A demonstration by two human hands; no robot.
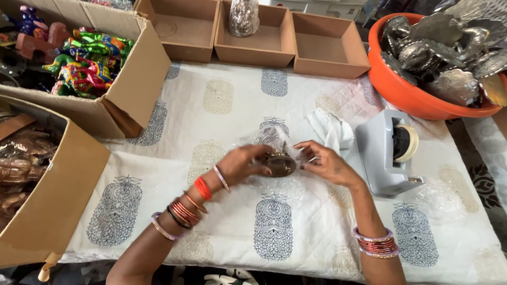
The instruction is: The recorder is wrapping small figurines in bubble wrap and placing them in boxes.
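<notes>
My left hand (244, 162) grips a small round brass-coloured metal piece (280, 164) over the middle of the cloth-covered table. A sheet of clear bubble wrap (266, 138) lies around and under the piece. My right hand (323, 162) pinches the edge of that wrap just to the right of the piece. Both wrists wear several red and silver bangles.
A grey tape dispenser (384, 153) stands right of my hands. An orange tub (406, 95) of silver metal pieces sits at the far right. Three shallow cardboard trays (253, 50) line the back. Open cartons with coloured figurines (87, 63) and wrapped items (21, 158) stand at the left.
</notes>
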